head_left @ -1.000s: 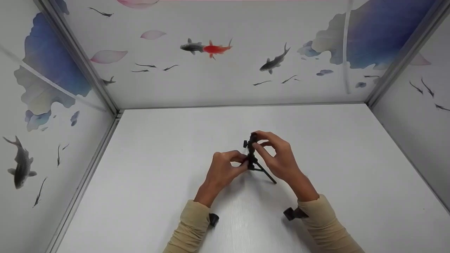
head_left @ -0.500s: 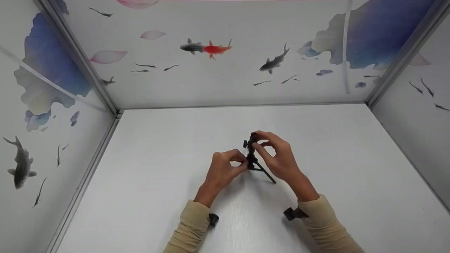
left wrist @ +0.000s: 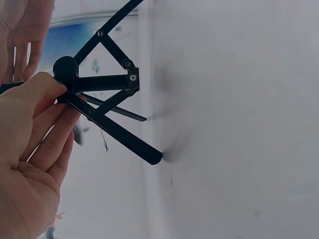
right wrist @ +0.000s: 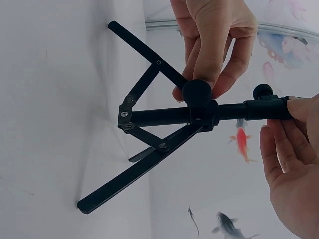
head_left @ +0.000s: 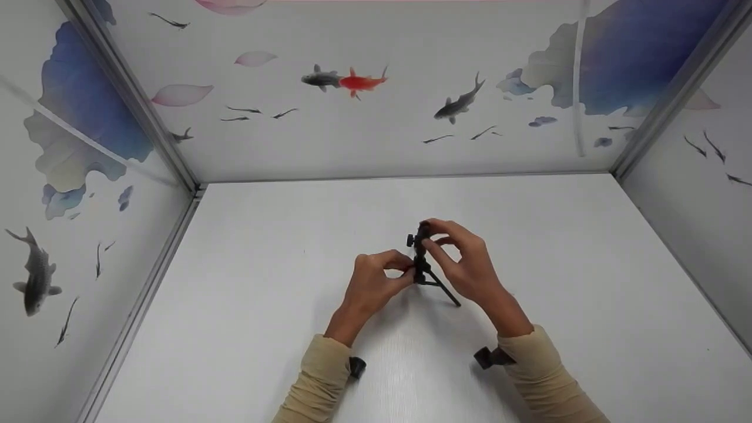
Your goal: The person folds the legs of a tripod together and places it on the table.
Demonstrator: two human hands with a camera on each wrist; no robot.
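Observation:
A small black tripod (head_left: 420, 258) stands upright on the white table with its legs spread. The thumb and fingers of my left hand (head_left: 376, 281) pinch its collar, where the legs join, beside a round knob (right wrist: 197, 93). Higher up, my right hand (head_left: 467, 258) grips the top of the tube between thumb and fingertips. A smaller knob (right wrist: 263, 91) sticks out from the upper tube sleeve. Hinged braces (left wrist: 115, 52) link the legs to the lower end of the centre post. In the left wrist view, the leg tips come right down to the table surface.
The white table (head_left: 247, 305) is bounded by a back wall (head_left: 376, 141) and side walls printed with fish and lotus leaves. Metal rails run along the corners. Small black wrist cameras (head_left: 492, 357) sit at both sleeve cuffs, close over the table.
The tripod's near leg tip has shifted very slightly to the left. Both hands keep their places on the tripod.

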